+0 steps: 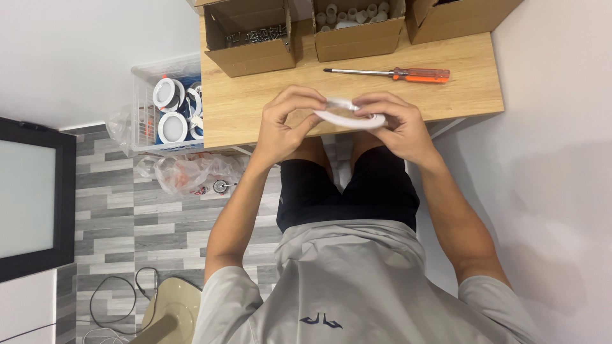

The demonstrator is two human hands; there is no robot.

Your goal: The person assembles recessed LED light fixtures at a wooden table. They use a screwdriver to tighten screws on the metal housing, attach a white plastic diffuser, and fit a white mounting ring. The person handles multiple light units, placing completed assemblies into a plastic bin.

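Note:
A flat white round ring-shaped part [349,118] is held edge-on above the near edge of a wooden table [255,102]. My left hand [287,124] grips its left side with thumb and fingers curled over it. My right hand [394,124] holds its right side, fingers wrapped over the rim. A small white piece sits on top of the ring between my fingertips; its shape is hard to make out.
An orange-handled screwdriver [395,74] lies on the table behind my hands. Three open cardboard boxes stand at the back: one with metal clips [255,35], one with white cylinders [357,22], one at right [456,19]. A clear crate [167,105] of round white fixtures stands left of the table.

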